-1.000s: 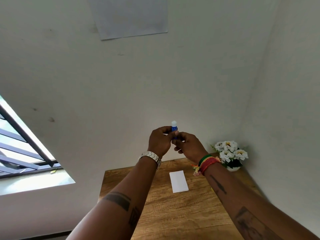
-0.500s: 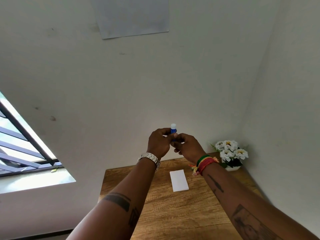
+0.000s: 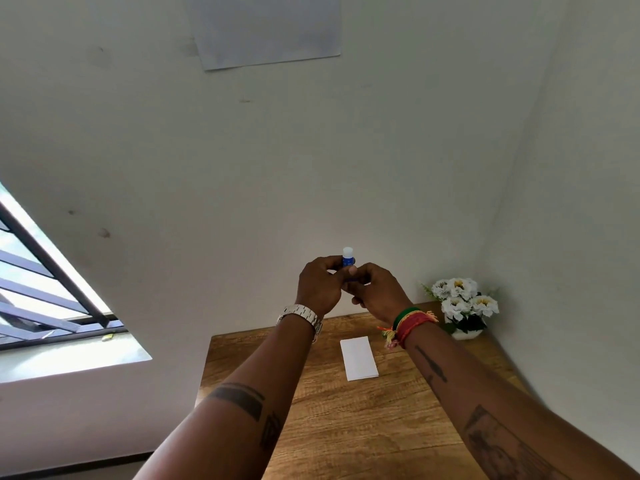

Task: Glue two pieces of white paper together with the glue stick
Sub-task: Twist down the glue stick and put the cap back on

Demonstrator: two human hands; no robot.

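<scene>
Blue glue stick (image 3: 348, 260), label unreadable, pinched upright by left hand (image 3: 320, 287) and right hand (image 3: 375, 294) above white paper (image 3: 358, 357).

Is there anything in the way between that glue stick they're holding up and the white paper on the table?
Nothing visible. Both the left hand and right hand hold the glue stick above the wooden table, and the white paper lies bare below. The flower pot stands off to the right.
</scene>
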